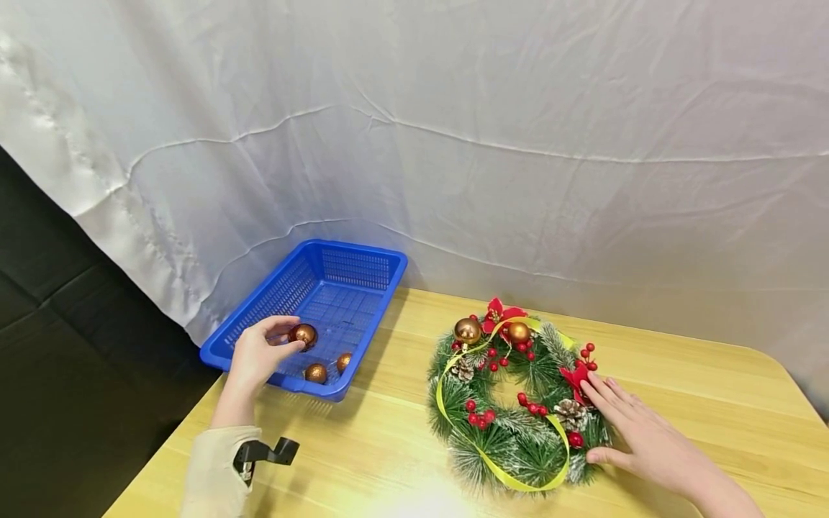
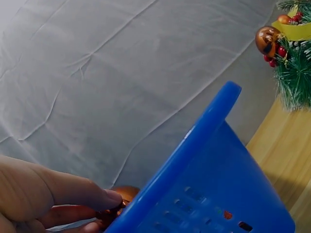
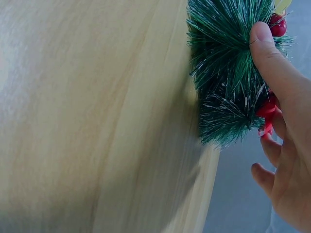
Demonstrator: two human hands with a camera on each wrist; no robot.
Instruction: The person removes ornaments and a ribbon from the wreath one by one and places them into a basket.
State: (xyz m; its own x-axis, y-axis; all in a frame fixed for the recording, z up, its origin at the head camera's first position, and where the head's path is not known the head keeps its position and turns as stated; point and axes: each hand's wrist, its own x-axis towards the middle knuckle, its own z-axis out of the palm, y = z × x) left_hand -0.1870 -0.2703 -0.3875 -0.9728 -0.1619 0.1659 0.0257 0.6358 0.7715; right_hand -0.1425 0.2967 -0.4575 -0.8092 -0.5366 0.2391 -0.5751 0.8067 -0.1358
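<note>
My left hand point(image 1: 262, 350) pinches a copper bauble point(image 1: 304, 334) over the blue basket point(image 1: 363, 302). In the left wrist view the fingertips point(image 2: 104, 198) close on that bauble point(image 2: 127, 193) behind the basket rim point(image 2: 194, 145). Two more copper baubles point(image 1: 316, 373) lie inside the basket. My right hand point(image 1: 631, 432) rests flat with straight fingers on the right side of a green wreath point(image 1: 512, 403) with red berries, a yellow ribbon and two baubles point(image 1: 467, 330). The thumb point(image 3: 272, 63) presses the wreath's needles point(image 3: 226, 73).
The wooden table point(image 1: 388, 460) ends in a rounded right corner and a left edge by the basket. A white cloth backdrop point(image 1: 486, 144) hangs behind. Dark padding point(image 1: 58, 345) lies to the left. A black wrist mount point(image 1: 268, 452) sits on my left sleeve.
</note>
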